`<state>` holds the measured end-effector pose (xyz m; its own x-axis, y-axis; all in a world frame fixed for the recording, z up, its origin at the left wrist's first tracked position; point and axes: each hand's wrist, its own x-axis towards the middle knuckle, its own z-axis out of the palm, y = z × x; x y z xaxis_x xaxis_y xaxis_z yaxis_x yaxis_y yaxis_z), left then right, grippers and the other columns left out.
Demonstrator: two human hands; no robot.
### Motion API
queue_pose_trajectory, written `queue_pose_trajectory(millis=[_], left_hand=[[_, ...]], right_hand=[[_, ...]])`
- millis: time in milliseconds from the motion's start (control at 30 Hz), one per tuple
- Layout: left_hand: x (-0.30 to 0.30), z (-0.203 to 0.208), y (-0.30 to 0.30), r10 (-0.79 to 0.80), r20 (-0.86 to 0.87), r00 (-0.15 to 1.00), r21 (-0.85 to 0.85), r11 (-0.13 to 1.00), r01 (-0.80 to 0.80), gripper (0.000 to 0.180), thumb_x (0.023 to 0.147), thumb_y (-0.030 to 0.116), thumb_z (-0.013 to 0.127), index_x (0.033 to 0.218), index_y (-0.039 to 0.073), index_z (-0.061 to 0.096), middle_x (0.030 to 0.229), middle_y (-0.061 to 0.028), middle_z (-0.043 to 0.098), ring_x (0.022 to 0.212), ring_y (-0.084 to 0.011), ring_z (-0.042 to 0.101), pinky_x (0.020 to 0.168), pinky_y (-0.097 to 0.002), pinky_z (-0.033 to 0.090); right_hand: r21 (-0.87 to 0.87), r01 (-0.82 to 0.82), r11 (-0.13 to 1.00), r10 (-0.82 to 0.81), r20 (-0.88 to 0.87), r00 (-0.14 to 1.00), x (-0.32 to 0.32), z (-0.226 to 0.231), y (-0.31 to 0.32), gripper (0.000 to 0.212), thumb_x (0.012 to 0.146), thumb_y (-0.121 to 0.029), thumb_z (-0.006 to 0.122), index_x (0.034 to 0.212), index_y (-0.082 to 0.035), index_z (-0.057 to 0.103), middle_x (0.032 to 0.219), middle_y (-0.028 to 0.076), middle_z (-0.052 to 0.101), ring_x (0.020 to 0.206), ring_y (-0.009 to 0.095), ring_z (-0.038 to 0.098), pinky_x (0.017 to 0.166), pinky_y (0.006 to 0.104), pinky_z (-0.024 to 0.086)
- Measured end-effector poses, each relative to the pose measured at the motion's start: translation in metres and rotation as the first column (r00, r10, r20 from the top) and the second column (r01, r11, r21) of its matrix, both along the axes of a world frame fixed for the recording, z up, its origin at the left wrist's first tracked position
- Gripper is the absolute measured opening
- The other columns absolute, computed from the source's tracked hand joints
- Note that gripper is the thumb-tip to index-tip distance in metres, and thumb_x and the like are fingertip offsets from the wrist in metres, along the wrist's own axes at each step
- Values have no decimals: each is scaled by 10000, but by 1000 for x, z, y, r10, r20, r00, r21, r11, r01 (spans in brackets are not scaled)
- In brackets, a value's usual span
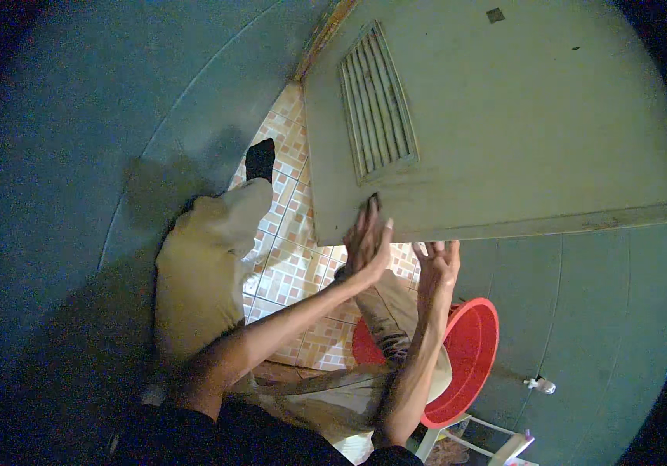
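Observation:
A greenish-grey door (535, 132) with a slatted vent (380, 101) spans the upper right. My left hand (368, 242) reaches to its surface near the lower left corner, below the vent. Something small and dark (373, 202) shows at the left fingertips; its kind is too blurred to name. Just to the right, my right hand (437, 268) grips the door's edge, its fingertips bent against it.
A red plastic tub (475, 359) stands at my right, partly behind my leg. Beyond it are a white wall fitting (540, 385) and a white rack (469, 443). Patterned tiles (291, 272) cover the floor. My left foot in a black sock (260, 160) is beside the blue-grey wall (147, 101).

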<state>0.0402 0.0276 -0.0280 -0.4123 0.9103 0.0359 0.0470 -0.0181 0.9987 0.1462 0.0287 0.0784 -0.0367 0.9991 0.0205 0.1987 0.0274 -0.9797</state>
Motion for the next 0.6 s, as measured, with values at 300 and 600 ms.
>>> queue_pose_trajectory(millis=[300, 600], left_hand=[[8, -9, 0, -27, 113, 993, -122, 992, 41, 780, 1054, 510, 393, 1592, -26, 215, 1608, -337, 240, 1469, -496, 287, 1208, -543, 252], [-14, 49, -17, -91, -214, 973, 340, 926, 161, 799, 1005, 326, 560, 1603, -35, 173, 1665, -291, 108, 1497, -471, 238, 1202, -553, 218]], right_hand=[[-33, 31, 999, -36, -162, 986, 17, -9, 9, 525, 926, -116, 509, 1429, -1, 410, 1399, 188, 524, 1278, 282, 530, 1073, 439, 424], [-51, -34, 998, 28, -119, 993, 12, 3, 4, 337, 961, -63, 502, 1295, -20, 521, 1318, 104, 589, 1198, 200, 574, 1016, 357, 465]])
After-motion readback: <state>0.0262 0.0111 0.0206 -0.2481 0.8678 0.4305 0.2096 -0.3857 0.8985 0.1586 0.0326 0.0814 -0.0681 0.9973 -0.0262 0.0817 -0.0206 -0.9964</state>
